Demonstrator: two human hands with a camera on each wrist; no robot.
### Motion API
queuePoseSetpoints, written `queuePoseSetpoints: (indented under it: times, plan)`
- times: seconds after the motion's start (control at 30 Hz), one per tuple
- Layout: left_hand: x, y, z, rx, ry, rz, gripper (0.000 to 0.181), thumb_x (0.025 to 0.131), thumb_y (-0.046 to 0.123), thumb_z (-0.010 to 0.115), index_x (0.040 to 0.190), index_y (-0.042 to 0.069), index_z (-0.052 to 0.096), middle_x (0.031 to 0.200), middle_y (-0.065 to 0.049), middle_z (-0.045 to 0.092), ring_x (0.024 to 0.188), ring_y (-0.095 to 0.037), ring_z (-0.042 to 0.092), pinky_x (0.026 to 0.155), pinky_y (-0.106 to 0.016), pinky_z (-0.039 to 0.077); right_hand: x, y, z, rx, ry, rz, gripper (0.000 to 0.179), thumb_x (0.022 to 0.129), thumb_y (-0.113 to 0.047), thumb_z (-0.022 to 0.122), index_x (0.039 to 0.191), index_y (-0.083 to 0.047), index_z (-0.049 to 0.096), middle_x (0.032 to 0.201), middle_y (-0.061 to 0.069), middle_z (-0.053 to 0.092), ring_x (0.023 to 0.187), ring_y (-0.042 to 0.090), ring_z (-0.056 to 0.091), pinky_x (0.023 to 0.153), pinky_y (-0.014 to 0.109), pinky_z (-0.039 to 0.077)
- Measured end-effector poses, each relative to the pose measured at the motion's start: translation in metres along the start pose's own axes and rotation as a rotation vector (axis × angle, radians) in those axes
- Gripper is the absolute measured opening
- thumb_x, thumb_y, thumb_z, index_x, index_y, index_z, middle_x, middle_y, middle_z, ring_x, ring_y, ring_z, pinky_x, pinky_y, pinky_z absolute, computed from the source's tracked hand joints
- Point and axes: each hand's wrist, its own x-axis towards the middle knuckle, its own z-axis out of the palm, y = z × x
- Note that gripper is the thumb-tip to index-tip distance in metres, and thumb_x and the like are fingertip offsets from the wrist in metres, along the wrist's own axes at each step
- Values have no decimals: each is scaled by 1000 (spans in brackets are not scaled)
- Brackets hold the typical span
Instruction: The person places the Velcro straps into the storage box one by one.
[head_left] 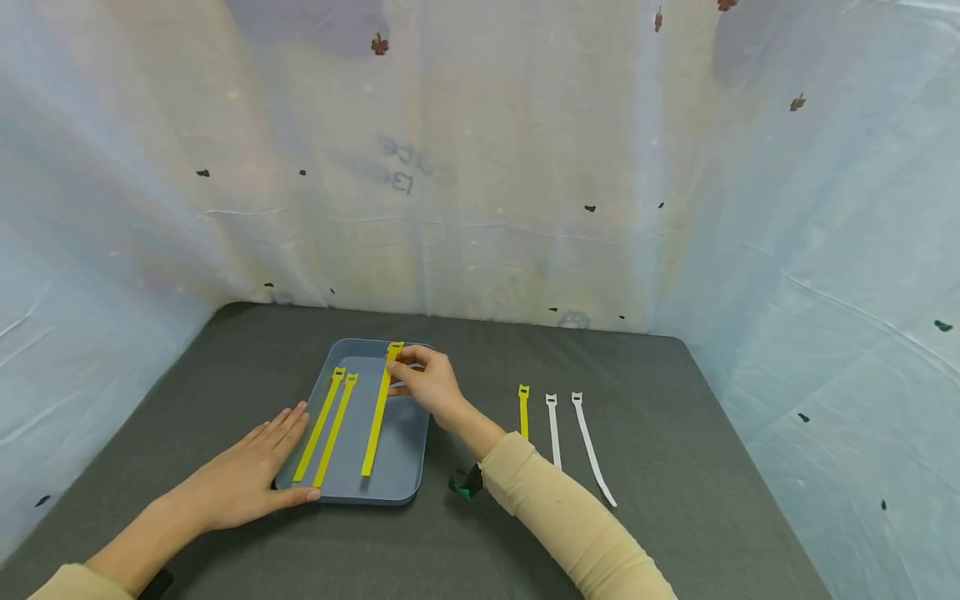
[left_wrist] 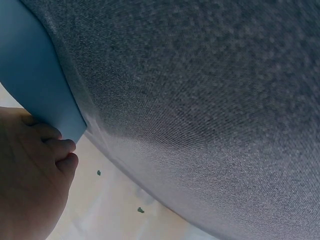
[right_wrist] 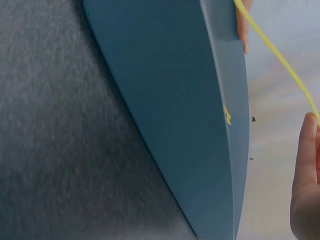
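My right hand [head_left: 431,387] pinches a yellow cable tie [head_left: 378,415] near its slotted head, above the blue-grey tray [head_left: 401,467]. In the right wrist view this yellow cable tie [right_wrist: 280,56] slants away from the fingertips, over the tray's outer wall [right_wrist: 165,100]. Left of it, two more yellow cable ties [head_left: 318,425] lie side by side in the tray. My left hand [head_left: 243,479] rests against the tray's left side, its fingers extended and its thumb at the near left corner. The left wrist view has only part of that hand [left_wrist: 35,170] beside the tray wall [left_wrist: 37,70].
Right of the tray, one yellow cable tie [head_left: 523,408] and two white cable ties [head_left: 589,446] lie on the dark grey tabletop [head_left: 675,500]. My right forearm hides some of their lower ends. Pale plastic sheeting [head_left: 487,167] hangs behind and at both sides.
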Motion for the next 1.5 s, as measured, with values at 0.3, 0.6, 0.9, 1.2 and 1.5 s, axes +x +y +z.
queuePoseSetpoints:
  times: [0.3, 0.6, 0.9, 1.2, 1.5]
  plan:
    - [0, -2, 1, 0, -1, 4, 117, 88, 82, 56, 162, -4, 28, 170, -23, 22, 153, -45, 27, 119, -65, 29, 3, 9, 16, -14, -23, 5, 23, 101, -6, 68, 120, 6, 69, 105, 9, 68, 88, 17, 72, 81, 38, 65]
    - [0, -2, 1, -4, 2, 2, 118, 87, 82, 56, 162, -4, 28, 170, -23, 22, 153, -46, 27, 119, -66, 29, 5, 16, 28, -12, -54, -5, 25, 101, -3, 67, 122, 10, 67, 103, 9, 66, 95, 31, 74, 84, 45, 64]
    - [0, -1, -1, -8, -1, 7, 117, 88, 82, 56, 161, -5, 29, 169, -24, 22, 153, -47, 27, 119, -66, 29, 9, 28, 38, -57, -55, -11, 18, 99, -1, 68, 114, 8, 70, 100, 8, 67, 84, 25, 76, 77, 43, 65]
    - [0, -2, -1, -12, -5, 9, 116, 88, 81, 56, 162, -5, 28, 170, -23, 22, 154, -46, 26, 119, -65, 29, 11, 33, 40, -168, -57, 9, 13, 99, -2, 69, 110, 4, 72, 97, 6, 67, 86, 26, 75, 79, 45, 65]
    - [-1, -1, -1, -14, 0, 8, 116, 89, 80, 57, 162, -4, 28, 170, -23, 22, 154, -45, 27, 119, -65, 30, 16, 42, 40, -298, -69, 4, 19, 99, -4, 71, 115, 6, 71, 100, 6, 70, 85, 23, 76, 72, 33, 65]
